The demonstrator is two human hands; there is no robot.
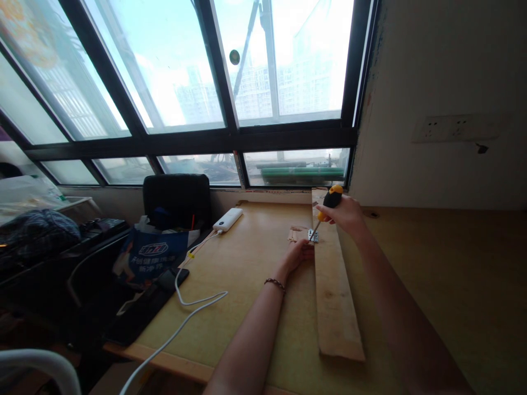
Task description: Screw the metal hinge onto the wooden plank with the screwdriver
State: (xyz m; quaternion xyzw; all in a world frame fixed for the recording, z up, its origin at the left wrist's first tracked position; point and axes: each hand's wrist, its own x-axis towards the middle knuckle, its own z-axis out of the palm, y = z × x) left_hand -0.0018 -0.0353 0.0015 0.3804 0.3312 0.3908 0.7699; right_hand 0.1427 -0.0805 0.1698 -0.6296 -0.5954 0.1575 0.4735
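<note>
A long wooden plank (335,299) lies lengthwise on the wooden table (247,307). At its left edge, toward the far end, sits a small metal hinge (313,236), with a short piece of wood (297,233) to its left. My right hand (345,213) is closed around the black and yellow handle of a screwdriver (332,197). The screwdriver is tilted, its shaft running down to the hinge. Fingers curled, my left hand (300,255) grips at the hinge beside the plank, close to the screwdriver's tip. The tip's exact contact is too small to make out.
A white power bank (228,219) with a white cable (193,312) lies on the table's left. Beyond that edge are a black chair (177,192) and a blue bag (150,252). Windows and a wall with sockets (444,129) bound the far side.
</note>
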